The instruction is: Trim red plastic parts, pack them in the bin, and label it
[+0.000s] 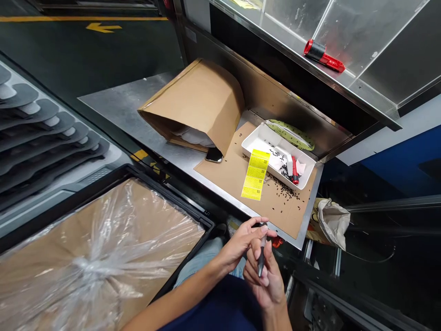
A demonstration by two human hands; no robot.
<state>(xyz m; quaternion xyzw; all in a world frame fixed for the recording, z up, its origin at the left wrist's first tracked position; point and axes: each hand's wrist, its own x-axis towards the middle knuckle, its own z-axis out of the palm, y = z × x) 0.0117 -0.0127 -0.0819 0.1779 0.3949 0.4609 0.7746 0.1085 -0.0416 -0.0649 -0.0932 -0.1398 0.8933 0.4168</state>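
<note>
My right hand (265, 276) is closed around a thin dark pen-like tool (262, 257), held upright in front of my lap. My left hand (241, 241) rests against the tool's top, fingers curled over its tip. Both hands sit just below the front edge of a metal worktable (113, 103). On the table lies a brown cardboard sheet (227, 170) with a yellow label strip (255, 174), scattered small black parts (285, 191) and a white tray (253, 140) holding a red-and-black tool (295, 170).
A big brown paper bag (200, 101) lies on its side on the table, a phone (214, 155) at its mouth. A black crate with plastic-wrapped cardboard (93, 257) is at my left. Stacked dark insoles (37, 133) lie further left. A red tool (324, 56) sits on the shelf above.
</note>
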